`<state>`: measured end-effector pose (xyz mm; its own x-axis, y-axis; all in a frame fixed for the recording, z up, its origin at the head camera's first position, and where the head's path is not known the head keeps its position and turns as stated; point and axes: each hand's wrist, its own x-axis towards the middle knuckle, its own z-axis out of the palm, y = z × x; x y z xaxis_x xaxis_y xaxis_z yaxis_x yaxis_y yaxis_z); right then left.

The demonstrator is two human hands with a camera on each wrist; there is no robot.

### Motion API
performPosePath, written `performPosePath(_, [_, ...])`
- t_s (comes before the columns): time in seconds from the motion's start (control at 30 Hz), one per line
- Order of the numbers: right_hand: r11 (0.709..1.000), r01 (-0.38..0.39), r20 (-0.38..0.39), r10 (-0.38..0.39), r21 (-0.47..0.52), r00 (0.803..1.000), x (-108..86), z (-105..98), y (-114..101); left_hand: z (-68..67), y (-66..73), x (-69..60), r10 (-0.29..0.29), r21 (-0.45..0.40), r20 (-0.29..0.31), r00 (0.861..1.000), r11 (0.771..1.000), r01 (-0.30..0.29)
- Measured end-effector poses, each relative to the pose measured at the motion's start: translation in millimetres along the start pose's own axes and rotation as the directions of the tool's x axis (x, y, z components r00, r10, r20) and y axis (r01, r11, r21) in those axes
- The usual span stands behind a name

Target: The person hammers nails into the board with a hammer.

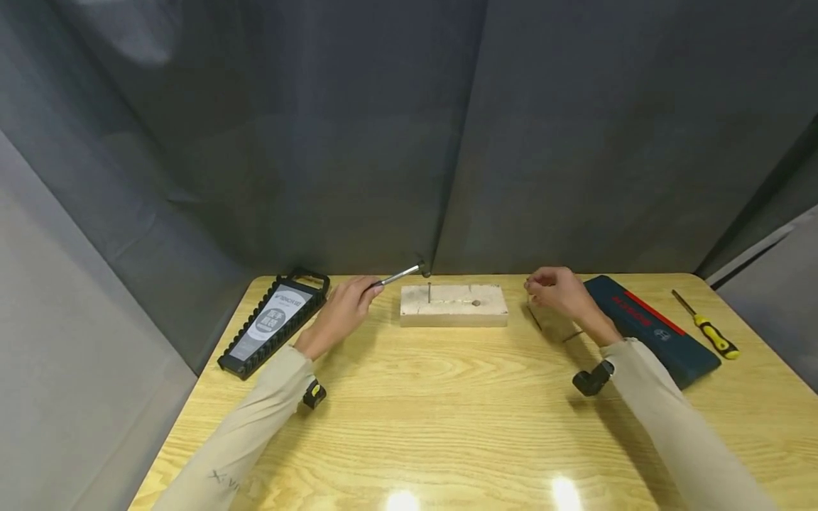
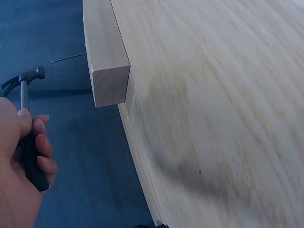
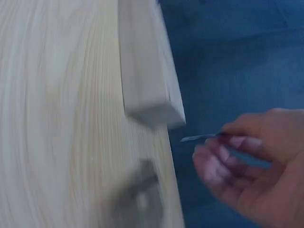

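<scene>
The left hand (image 1: 344,312) (image 2: 14,166) grips the black handle of a small claw hammer (image 1: 401,274) (image 2: 32,75), its head raised near the left part of a wooden block (image 1: 454,320) (image 2: 110,85) (image 3: 147,85). A nail (image 1: 429,293) (image 2: 69,58) stands upright in the block's top at the left; a dark round spot (image 1: 476,303) shows at the right. To the right of the block, the right hand (image 1: 565,297) (image 3: 266,166) is raised and pinches a thin nail (image 3: 197,137) between thumb and fingers.
Thin dark nails (image 1: 572,336) lie on the table (image 1: 447,419) below the right hand. A black wrench rack (image 1: 275,323) is at left, a dark blue case (image 1: 652,330) at right, with a yellow-handled screwdriver (image 1: 717,336) beyond. Grey curtain hangs behind.
</scene>
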<state>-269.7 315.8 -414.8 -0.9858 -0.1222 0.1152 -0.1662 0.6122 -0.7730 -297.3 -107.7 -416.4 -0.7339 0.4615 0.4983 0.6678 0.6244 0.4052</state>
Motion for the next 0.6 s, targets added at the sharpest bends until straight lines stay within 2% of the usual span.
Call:
performPosePath(0.07, [0.991,0.054,-0.022,-0.052,0.125,0.998,2.9,9,-5,3.5,0.6,1.7,0.007,-0.014,0.008,1.0,1.0,-0.007])
performPosePath(0.13, [0.965,0.101,-0.049,-0.092,0.243,0.995,5.9,22,-8,6.5,1.4,3.4,0.018,-0.035,0.032,0.999,0.999,-0.017])
performPosePath(0.23, [0.934,0.123,-0.088,-0.099,0.336,0.991,11.2,46,-15,7.0,1.4,3.9,0.017,-0.045,0.056,0.998,0.999,-0.015])
performPosePath(0.33, [0.92,0.136,-0.113,-0.101,0.368,0.989,21.4,70,-23,2.8,1.7,3.8,-0.003,-0.024,0.048,0.999,1.0,0.004])
performPosePath(0.43, [0.929,0.152,-0.144,-0.109,0.337,0.984,31.3,90,-33,-0.7,1.5,3.7,-0.012,-0.004,0.031,0.999,1.0,0.012])
performPosePath(0.6, [0.943,0.155,-0.159,-0.112,0.294,0.981,39.4,115,-43,0.1,0.6,1.3,-0.015,0.02,0.041,0.999,1.0,0.014])
